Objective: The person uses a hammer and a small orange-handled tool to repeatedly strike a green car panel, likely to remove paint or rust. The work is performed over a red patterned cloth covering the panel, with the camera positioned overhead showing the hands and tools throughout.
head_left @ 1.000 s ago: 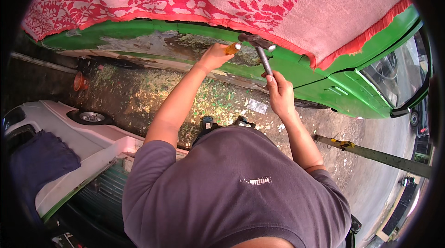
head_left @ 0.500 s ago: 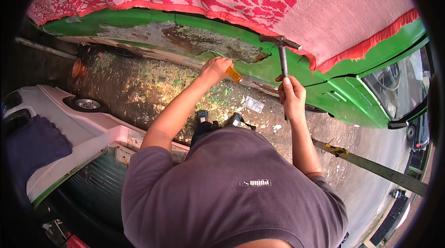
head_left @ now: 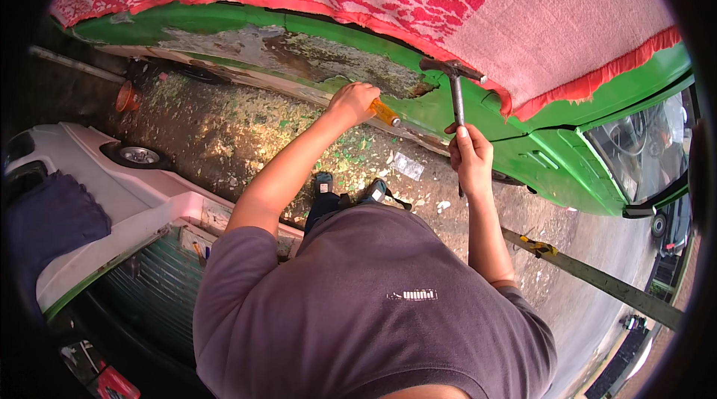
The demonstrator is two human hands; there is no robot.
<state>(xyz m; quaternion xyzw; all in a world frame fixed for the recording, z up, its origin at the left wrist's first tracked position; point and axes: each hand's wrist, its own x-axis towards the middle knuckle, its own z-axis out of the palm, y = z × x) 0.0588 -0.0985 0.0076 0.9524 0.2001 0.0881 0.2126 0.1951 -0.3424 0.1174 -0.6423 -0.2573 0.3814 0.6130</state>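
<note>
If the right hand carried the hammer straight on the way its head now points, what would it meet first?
Probably the green car body at the edge of the bare, rusted patch, just below the red patterned cloth. The right hand holds the hammer close there; depth is unclear.

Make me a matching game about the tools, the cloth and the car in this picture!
Things:
1. hammer
2. orange-handled tool
3. patterned cloth
4. car body

Descriptions:
A. green, with paint scraped away in a patch
B. held in the left hand
C. red and pale, draped over the car
D. held upright in the right hand

Pairs: 1-D, 2-B, 3-C, 4-A
</note>
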